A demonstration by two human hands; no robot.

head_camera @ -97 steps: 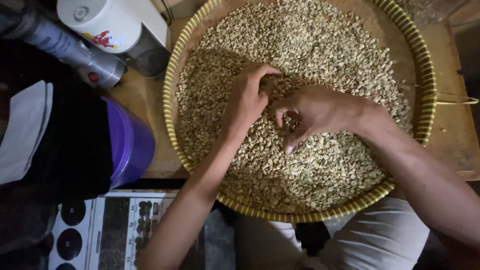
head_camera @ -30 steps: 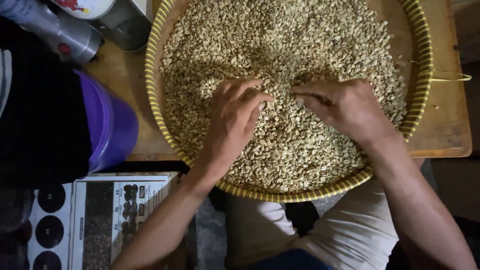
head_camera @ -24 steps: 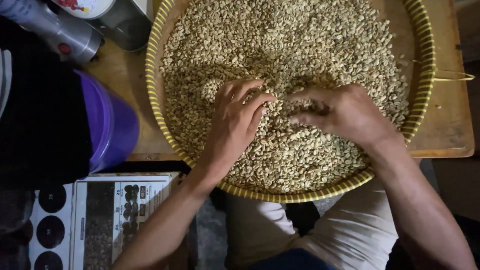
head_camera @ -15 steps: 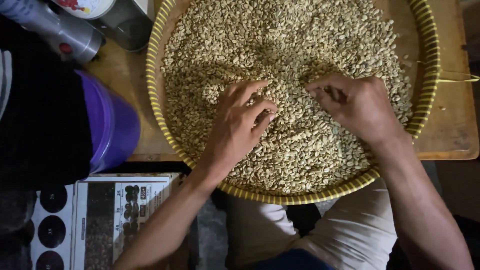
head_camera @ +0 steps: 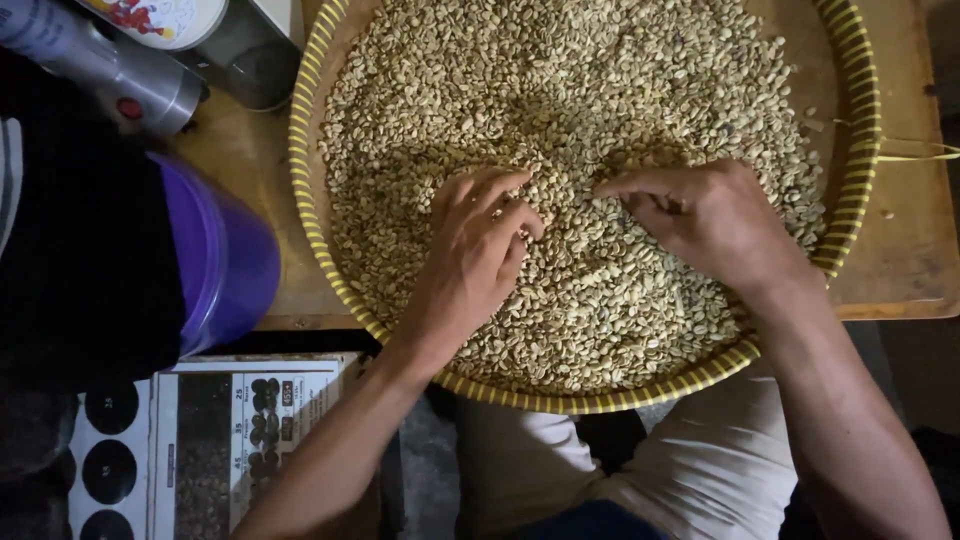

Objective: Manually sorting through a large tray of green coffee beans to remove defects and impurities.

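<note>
Left hand [head_camera: 470, 265] palm down on the beans [head_camera: 560, 120], fingers [head_camera: 500, 190] spread and slightly bent, tips pressed into the pile, holding nothing that can be seen; right hand [head_camera: 715, 220] just beside it, knuckles up, thumb and forefinger drawn close together at the bean surface near the middle of the tray, whether pinching a bean cannot be told. Pale green-beige beans spread thick across a round woven tray [head_camera: 850, 210] with a yellow striped rim, resting on a wooden table [head_camera: 900, 260] and jutting over its near edge above the lap. Bare patch of tray floor at the upper right. Purple tub [head_camera: 225, 255] left of the tray, partly behind dark cloth [head_camera: 80, 270]. Grey metal cylinder [head_camera: 120, 80] with a red button at the upper left, white-topped container [head_camera: 190, 20] next to it. Printed chart [head_camera: 200, 440] with dark circles and bean pictures at the lower left. Light trousers [head_camera: 700, 470] below the tray
</note>
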